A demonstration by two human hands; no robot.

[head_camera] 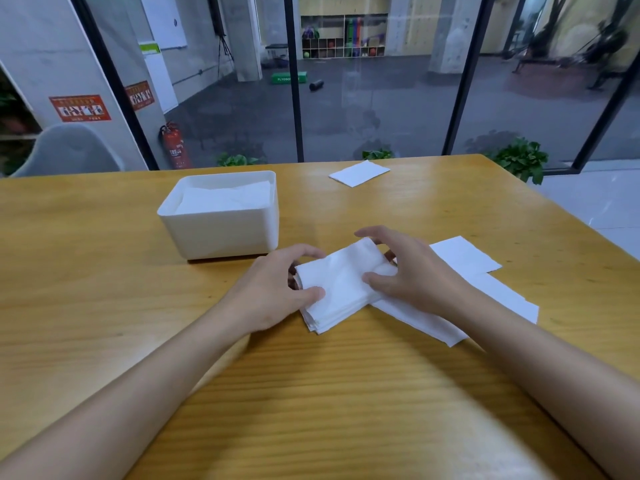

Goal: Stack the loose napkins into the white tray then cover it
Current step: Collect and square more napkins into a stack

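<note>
- The left hand (277, 289) and right hand (408, 275) were both clamped on one stack of napkins (343, 285). Each had a thumb on top and fingers curled round opposite edges.
- That stack sat on the table, near the white tray (221, 233), in front of it and to its right.
- The surface was a wooden table (104, 271) of yellowish, grained boards. Behind the tray stood a glass wall with black posts, and beyond that a wide room with a dark floor.
- Also behind the tray were a red fire extinguisher (175, 145) and a grey chair (69, 150) to the left, and a leafy plant (519, 159) far off to the right.
- The stack lay skewed to the tray's walls, with one corner pointing back at the person. With hands over both ends I could not tell its long axis.
- The tray stood upright and uncovered, long side across the table, with folded napkins inside (225, 199).
- More loose napkins (485, 275) lay flat right of the tray, partly under the right hand and the stack.
- A single napkin (359, 173) lay apart, beyond the tray's right end.
</note>
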